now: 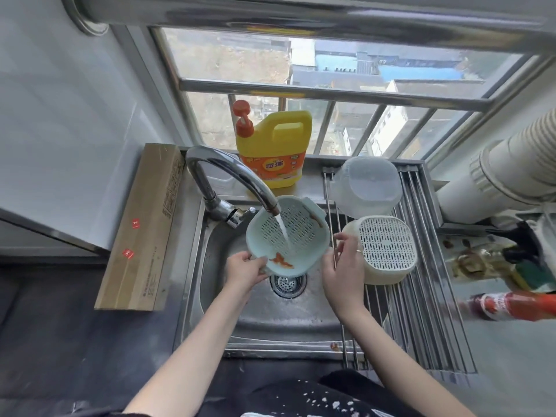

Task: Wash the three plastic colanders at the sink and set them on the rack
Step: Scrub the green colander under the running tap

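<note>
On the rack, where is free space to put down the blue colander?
Bare bars lie on the rack nearer the person than the white colander. Farther back is crowded: the clear container sits just behind it.

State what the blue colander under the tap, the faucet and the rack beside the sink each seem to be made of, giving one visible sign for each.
Blue colander: probably moulded plastic, matte pale blue, with evenly cut slots and a smooth rim.
Faucet: metal, likely chromed or polished steel, since it mirrors bright highlights.
Rack: looks like stainless steel rods, grey and shiny with streaked reflections.
</note>
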Motion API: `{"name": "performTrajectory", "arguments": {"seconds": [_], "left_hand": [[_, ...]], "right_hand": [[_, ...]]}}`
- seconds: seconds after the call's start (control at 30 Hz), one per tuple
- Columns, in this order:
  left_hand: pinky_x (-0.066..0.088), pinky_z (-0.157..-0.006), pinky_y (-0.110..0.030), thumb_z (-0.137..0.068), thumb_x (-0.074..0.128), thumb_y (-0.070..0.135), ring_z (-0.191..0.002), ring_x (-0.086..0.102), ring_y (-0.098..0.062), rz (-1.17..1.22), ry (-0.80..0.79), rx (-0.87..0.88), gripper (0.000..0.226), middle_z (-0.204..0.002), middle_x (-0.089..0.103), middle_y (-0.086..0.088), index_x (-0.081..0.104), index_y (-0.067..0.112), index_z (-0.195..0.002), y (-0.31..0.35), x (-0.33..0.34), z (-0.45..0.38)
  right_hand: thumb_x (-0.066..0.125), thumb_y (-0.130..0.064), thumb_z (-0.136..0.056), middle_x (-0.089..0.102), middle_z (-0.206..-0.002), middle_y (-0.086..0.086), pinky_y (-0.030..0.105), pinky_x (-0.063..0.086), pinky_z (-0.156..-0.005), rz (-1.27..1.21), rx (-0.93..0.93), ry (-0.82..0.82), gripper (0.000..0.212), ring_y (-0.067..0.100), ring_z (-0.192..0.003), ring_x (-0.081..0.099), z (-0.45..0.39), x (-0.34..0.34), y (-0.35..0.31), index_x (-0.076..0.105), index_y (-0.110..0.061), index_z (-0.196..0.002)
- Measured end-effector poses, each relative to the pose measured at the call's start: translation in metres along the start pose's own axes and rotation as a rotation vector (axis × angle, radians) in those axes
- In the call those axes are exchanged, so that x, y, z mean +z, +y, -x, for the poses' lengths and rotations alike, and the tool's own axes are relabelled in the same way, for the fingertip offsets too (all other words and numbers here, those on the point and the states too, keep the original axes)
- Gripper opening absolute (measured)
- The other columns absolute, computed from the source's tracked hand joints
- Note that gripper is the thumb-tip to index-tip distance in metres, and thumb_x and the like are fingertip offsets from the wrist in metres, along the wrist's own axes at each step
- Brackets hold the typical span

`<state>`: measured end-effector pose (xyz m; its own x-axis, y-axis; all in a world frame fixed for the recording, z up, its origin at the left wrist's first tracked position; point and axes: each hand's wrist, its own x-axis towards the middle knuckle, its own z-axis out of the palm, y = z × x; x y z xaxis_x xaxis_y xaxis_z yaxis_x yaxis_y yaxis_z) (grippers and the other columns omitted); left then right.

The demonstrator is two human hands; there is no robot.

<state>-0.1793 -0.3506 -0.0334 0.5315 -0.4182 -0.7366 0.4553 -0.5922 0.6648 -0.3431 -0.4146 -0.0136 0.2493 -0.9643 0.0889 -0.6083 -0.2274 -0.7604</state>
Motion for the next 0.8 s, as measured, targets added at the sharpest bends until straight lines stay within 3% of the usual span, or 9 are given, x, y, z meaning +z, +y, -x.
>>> {"name": "performTrajectory", "arguments": {"seconds": [0.1,0.2,0.33,0.47,0.53,0.63,0.67,0.73,0.8], "left_hand": [[0.058,-0.054,-0.023,-0.084,0.065,-0.002,-0.082,0.066,-0.026,-0.039,0.039,0.042,0.009,-0.092,0.063,-0.016,0.058,0.002,-0.089,-0.005,0.006,-0.003],[0.059,-0.069,-0.037,-0.082,0.067,-0.001,-0.074,0.065,-0.028,-0.069,0.049,0.095,0.018,-0.082,0.064,-0.016,0.057,0.008,-0.07,-0.009,0.012,-0.003],[0.058,-0.074,-0.048,-0.075,0.072,0.008,-0.066,0.063,-0.024,-0.089,0.028,0.189,0.021,-0.065,0.064,-0.01,0.057,0.014,-0.062,-0.016,0.019,-0.001],[0.057,-0.071,-0.052,-0.059,0.071,0.026,-0.06,0.058,-0.023,-0.079,0.033,0.214,0.022,-0.054,0.059,-0.005,0.053,0.013,-0.056,-0.036,0.02,-0.024],[0.057,-0.074,-0.048,-0.069,0.073,0.012,-0.062,0.061,-0.024,-0.02,0.024,0.171,0.021,-0.055,0.059,-0.003,0.054,0.014,-0.059,-0.021,0.019,-0.005],[0.055,-0.074,-0.039,-0.081,0.066,-0.003,-0.061,0.06,-0.023,0.067,0.011,0.078,0.025,-0.063,0.058,-0.01,0.053,0.01,-0.065,-0.015,0.025,0.002],[0.054,-0.073,-0.039,-0.082,0.065,-0.005,-0.062,0.059,-0.024,0.117,-0.008,0.044,0.023,-0.065,0.058,-0.012,0.053,0.009,-0.066,-0.016,0.026,0.0],[0.056,-0.065,-0.035,-0.085,0.059,-0.008,-0.058,0.063,-0.025,0.282,-0.079,-0.045,0.018,-0.064,0.063,-0.014,0.053,0.005,-0.073,-0.016,0.028,0.001],[0.057,-0.055,-0.029,-0.089,0.052,-0.009,-0.049,0.066,-0.017,0.433,-0.169,-0.136,0.014,-0.056,0.067,-0.01,0.053,0.002,-0.081,-0.015,0.028,0.006]], "right_hand": [[0.058,0.007,-0.08,0.058,-0.098,0.007,0.031,0.047,-0.078,0.172,-0.211,-0.108,0.032,0.017,-0.089,0.053,0.011,0.006,0.007,0.055,-0.004,-0.11],[0.066,0.005,-0.066,0.064,-0.109,0.01,0.042,0.047,-0.092,0.438,-0.424,-0.243,0.051,0.028,-0.103,0.059,0.016,0.02,0.015,0.061,-0.005,-0.115],[0.057,-0.009,-0.079,0.041,-0.144,0.016,0.052,0.008,-0.115,0.788,-0.246,-0.562,0.072,0.032,-0.138,0.033,0.018,0.047,0.007,0.028,-0.003,-0.145],[0.053,-0.015,-0.085,0.01,-0.159,0.009,0.041,0.021,-0.113,0.557,-0.084,-0.779,0.086,0.03,-0.143,0.019,0.016,0.057,-0.006,-0.001,-0.009,-0.152],[0.053,-0.014,-0.085,0.015,-0.159,0.003,0.039,0.015,-0.116,0.624,-0.195,-0.714,0.087,0.028,-0.142,0.02,0.011,0.048,-0.002,-0.002,-0.019,-0.153],[0.055,-0.011,-0.083,0.027,-0.155,0.005,0.046,-0.012,-0.113,0.78,-0.281,-0.571,0.088,0.026,-0.143,0.023,0.013,0.05,0.0,0.001,-0.019,-0.152],[0.055,-0.01,-0.083,0.025,-0.156,0.005,0.047,-0.007,-0.113,0.735,-0.247,-0.564,0.087,0.025,-0.144,0.022,0.015,0.055,-0.002,0.004,-0.018,-0.152],[0.062,-0.009,-0.079,0.039,-0.149,0.007,0.042,0.025,-0.111,0.71,-0.281,-0.545,0.081,0.022,-0.138,0.036,0.013,0.062,-0.004,0.023,-0.012,-0.15],[0.068,-0.015,-0.073,0.069,-0.113,0.005,0.034,0.038,-0.098,0.791,-0.454,-0.444,0.056,0.021,-0.107,0.064,0.005,0.064,0.003,0.058,-0.014,-0.128]]}}
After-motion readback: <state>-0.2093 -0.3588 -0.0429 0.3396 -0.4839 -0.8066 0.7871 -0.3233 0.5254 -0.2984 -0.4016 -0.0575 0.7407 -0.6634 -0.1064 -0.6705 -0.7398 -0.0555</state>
